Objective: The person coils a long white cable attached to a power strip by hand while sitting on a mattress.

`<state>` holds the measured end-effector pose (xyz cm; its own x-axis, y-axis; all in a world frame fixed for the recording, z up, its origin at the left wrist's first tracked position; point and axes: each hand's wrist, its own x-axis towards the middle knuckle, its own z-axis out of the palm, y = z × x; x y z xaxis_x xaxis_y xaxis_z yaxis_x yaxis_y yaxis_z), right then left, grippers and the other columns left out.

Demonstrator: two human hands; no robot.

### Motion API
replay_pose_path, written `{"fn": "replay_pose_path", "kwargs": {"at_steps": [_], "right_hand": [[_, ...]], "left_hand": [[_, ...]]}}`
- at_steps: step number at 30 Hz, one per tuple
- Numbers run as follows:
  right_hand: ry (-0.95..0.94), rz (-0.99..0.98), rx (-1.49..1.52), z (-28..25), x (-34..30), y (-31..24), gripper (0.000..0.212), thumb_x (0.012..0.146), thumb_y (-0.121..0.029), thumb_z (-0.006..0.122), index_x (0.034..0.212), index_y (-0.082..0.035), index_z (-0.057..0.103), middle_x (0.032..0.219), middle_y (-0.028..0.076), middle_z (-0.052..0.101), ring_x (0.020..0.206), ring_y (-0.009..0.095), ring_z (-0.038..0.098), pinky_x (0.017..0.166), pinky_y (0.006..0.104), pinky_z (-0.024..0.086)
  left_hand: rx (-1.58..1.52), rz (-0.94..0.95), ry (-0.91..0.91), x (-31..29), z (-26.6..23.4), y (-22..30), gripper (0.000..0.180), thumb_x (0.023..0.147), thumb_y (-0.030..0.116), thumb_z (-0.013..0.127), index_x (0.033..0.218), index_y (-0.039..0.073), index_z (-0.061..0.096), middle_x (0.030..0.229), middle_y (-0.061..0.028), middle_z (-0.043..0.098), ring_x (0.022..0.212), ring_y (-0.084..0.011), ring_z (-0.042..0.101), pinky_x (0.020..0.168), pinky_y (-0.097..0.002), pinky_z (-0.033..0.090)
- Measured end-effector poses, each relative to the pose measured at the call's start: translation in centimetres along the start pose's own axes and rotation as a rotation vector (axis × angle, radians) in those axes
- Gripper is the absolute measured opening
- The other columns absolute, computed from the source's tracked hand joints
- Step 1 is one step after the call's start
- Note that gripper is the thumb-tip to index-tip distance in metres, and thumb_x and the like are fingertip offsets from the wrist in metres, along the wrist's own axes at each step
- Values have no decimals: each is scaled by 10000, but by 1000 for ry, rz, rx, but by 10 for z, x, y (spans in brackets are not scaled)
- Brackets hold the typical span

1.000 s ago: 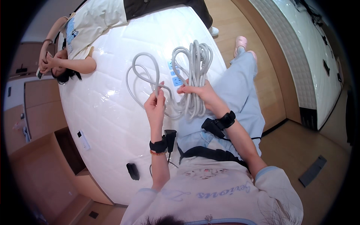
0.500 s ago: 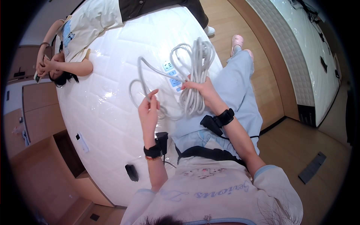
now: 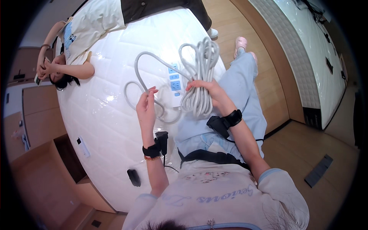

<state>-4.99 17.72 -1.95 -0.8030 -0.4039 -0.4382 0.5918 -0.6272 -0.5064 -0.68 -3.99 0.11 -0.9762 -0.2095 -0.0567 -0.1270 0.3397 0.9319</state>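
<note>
My right hand (image 3: 209,92) grips a thick bundle of coiled grey cable (image 3: 201,73), held upright over the edge of a white mattress (image 3: 103,126). A loose length of the same cable arcs left from the bundle to my left hand (image 3: 146,106), which pinches it between fingers and thumb. A white power strip (image 3: 175,85) with blue switches lies on the mattress between my two hands, partly behind the coil. Another loose loop of cable (image 3: 130,86) lies on the mattress left of my left hand.
Another person (image 3: 82,34) lies on the mattress at the far left, hands by the head. A small dark object (image 3: 133,177) and a white remote-like item (image 3: 83,146) rest near the mattress's near edge. A wooden cabinet (image 3: 42,161) stands at left, wood floor at right.
My left hand has slid along the loose cable and lifted it, drawing the loop taller. The coil in my right hand has risen slightly.
</note>
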Motion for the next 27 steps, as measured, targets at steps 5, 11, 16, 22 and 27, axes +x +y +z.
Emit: {"fn": "replay_pose_path", "kwargs": {"at_steps": [5,11,16,22,27], "right_hand": [[29,13,-373,16,-2,22,248,679,-40,710,884,33,590,737,115,619,630,169,615,562,276,491],[169,-51,-279,8,2,26,262,669,-38,715,873,46,573,742,108,612,608,157,598,549,281,483],[203,-113,-183,9,0,22,189,732,-27,650,888,33,561,736,97,603,627,159,601,556,268,488],[180,-143,-112,10,1,22,234,720,-6,629,931,69,564,845,128,626,711,182,627,608,285,516],[45,-124,25,1,2,21,246,756,-2,624,985,50,552,895,124,616,747,186,626,650,296,535]], "left_hand": [[-127,-43,-182,-8,26,17,282,949,174,427,1055,-41,576,867,-88,650,678,-98,568,651,-214,440],[195,68,-206,-13,36,18,230,900,126,491,1080,15,580,721,-153,582,597,-228,536,574,-301,434],[213,68,-308,-14,41,30,270,888,127,506,1138,42,563,737,-188,574,651,-327,558,610,-355,449],[374,208,-340,-17,47,36,334,904,149,476,1215,29,501,818,-193,568,706,-348,583,628,-395,459],[547,187,-334,-20,55,38,384,911,148,441,1281,44,426,981,-184,537,693,-349,584,623,-404,472]]}}
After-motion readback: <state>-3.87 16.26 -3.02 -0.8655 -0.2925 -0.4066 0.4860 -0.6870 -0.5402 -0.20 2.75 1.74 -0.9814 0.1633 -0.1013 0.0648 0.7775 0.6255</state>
